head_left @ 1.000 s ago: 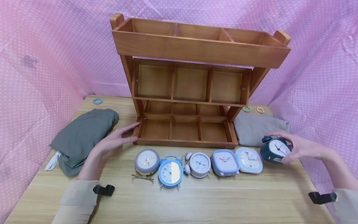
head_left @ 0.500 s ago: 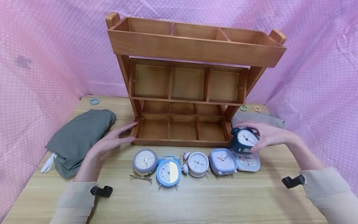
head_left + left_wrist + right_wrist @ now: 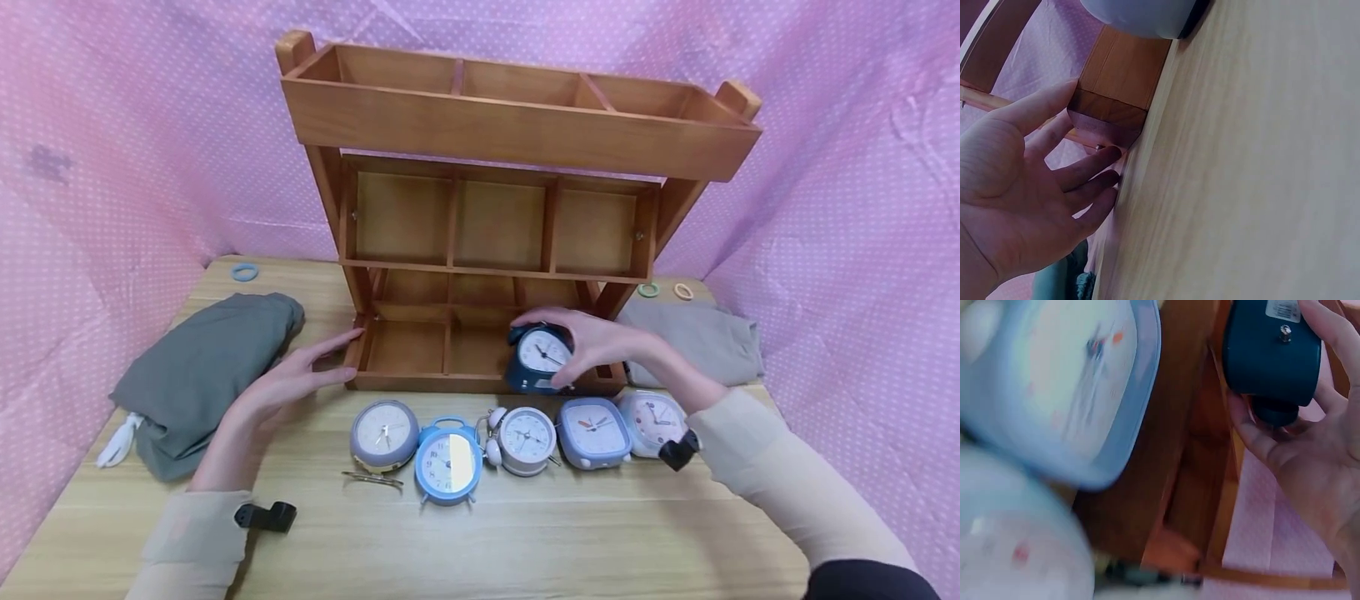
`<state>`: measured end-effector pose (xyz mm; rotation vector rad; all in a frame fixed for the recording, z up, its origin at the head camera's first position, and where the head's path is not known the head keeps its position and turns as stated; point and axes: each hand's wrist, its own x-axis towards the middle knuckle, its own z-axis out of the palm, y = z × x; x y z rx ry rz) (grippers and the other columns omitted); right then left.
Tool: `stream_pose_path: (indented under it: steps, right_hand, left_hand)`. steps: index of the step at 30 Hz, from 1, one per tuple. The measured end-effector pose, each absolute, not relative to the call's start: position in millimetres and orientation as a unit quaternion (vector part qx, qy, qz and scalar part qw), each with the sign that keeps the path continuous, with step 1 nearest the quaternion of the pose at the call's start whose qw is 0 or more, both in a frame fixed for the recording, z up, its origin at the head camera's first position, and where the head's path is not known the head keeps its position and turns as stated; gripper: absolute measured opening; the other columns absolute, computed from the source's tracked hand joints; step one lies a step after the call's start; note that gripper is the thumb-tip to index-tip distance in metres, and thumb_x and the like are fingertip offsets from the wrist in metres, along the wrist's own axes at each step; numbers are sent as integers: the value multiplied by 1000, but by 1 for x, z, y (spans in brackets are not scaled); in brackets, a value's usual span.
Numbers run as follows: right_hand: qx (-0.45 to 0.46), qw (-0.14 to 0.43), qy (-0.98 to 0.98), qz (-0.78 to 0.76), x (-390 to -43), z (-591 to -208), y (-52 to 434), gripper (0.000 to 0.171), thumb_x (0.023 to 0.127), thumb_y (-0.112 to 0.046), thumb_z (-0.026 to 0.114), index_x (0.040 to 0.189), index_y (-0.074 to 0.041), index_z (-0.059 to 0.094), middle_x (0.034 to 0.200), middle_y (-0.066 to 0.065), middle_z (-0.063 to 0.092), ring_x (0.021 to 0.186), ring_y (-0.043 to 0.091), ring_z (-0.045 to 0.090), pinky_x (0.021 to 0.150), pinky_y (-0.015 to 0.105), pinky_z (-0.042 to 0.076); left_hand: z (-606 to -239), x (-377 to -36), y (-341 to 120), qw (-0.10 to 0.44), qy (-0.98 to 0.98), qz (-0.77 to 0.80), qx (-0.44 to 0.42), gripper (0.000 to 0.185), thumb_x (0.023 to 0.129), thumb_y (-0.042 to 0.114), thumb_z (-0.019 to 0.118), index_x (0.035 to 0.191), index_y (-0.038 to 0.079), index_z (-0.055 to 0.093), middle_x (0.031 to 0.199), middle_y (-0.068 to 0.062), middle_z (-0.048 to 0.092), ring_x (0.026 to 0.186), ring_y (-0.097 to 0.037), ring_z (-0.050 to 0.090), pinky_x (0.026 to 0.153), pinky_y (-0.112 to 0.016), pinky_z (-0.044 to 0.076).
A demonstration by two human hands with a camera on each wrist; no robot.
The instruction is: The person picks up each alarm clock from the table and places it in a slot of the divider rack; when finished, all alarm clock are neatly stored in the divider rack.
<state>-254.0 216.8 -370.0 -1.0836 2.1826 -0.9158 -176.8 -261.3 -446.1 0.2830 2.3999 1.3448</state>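
My right hand (image 3: 592,340) grips a dark teal alarm clock (image 3: 537,360) in front of the bottom tier of a brown wooden three-tier shelf (image 3: 517,125). The right wrist view shows the underside of that alarm clock (image 3: 1272,356) between thumb and fingers. With fingers spread, my left hand (image 3: 296,379) touches the left end of the bottom tier; in the left wrist view the thumb meets the corner of the wooden end (image 3: 1110,106). Along the front of the shelf stand a grey-purple clock (image 3: 385,433), a blue clock (image 3: 448,462), and a white twin-bell clock (image 3: 527,440).
A lavender square clock (image 3: 592,433) and a white-blue clock (image 3: 651,421) complete the row at right. A dark grey drawstring bag (image 3: 213,375) lies left, a light grey cloth (image 3: 693,342) right. Small rings, one blue (image 3: 244,272), lie at the back.
My right hand has carried the dark teal alarm clock leftward from the table's right side to the shelf's bottom tier. The left hand has stayed at the shelf's left end.
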Motion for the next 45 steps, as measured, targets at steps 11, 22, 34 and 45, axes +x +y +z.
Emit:
stream_pose_path:
  steps: [11,22,34,45]
  right_hand:
    - [-414,268,787,-371,-271,-378,139,91,76,-27,87,155,-18,42,149,3,53,132,21,52,112,45,47]
    - [-433,281,775,-366,-295,-378,83,93,79,-22,86,156,-10,36,150,7,50,135,20,50,115,39,45]
    - [-459,279,787,-303,-310,-374,41,98,72,-20,89,156,-9,39,152,9,48,134,20,48,115,31,43]
    - [-480,276,803,-223,-313,-370,21,101,68,-21,90,157,-14,43,160,11,36,141,23,38,117,33,40]
  left_hand:
    - [-449,-176,-261,191,848,484,97,74,100,41,67,163,32,29,173,-13,19,160,-45,9,119,-77,11]
    - [-448,-178,-262,202,849,480,86,77,99,43,67,164,33,28,174,-13,17,159,-47,7,117,-80,13]
    - [-447,-182,-264,200,861,459,93,78,99,43,66,165,31,25,173,-16,17,158,-52,8,114,-82,15]
    - [-446,-181,-263,191,865,452,104,77,100,41,65,165,28,25,173,-16,18,157,-51,10,115,-80,16]
